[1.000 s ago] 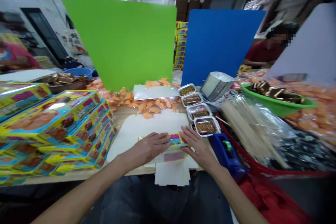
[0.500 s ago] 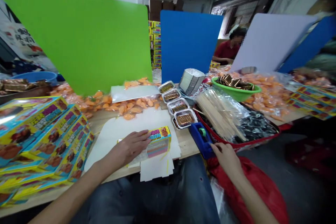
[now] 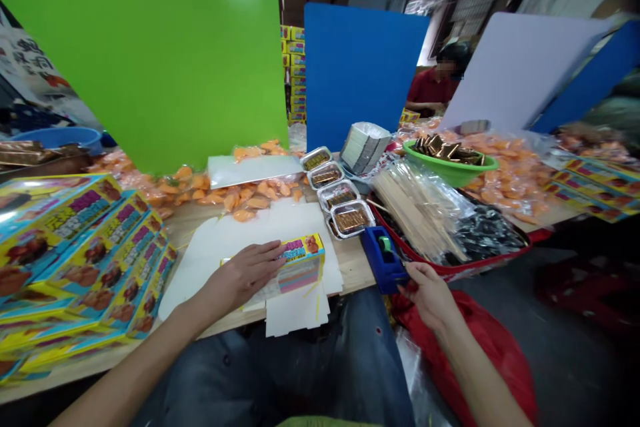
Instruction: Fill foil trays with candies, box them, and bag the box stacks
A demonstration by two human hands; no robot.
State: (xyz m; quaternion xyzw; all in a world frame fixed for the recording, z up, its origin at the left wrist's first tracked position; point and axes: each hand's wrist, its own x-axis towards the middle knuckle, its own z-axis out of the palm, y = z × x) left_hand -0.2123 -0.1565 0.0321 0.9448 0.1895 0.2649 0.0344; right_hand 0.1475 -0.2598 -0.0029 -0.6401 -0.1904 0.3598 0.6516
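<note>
Okay, L hand [image 3: 243, 277] fingers spread flat, tips on yellow snack box [image 3: 300, 263], lower ctr; R hand [image 3: 430, 297] fingers curled against blue tape dispenser [image 3: 380, 259], grip unclear.

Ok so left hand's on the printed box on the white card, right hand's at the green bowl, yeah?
Not the bowl. The head view shows the right hand at the blue tape dispenser. The rest stands: left hand on the printed box, which sits on the white card.
</note>
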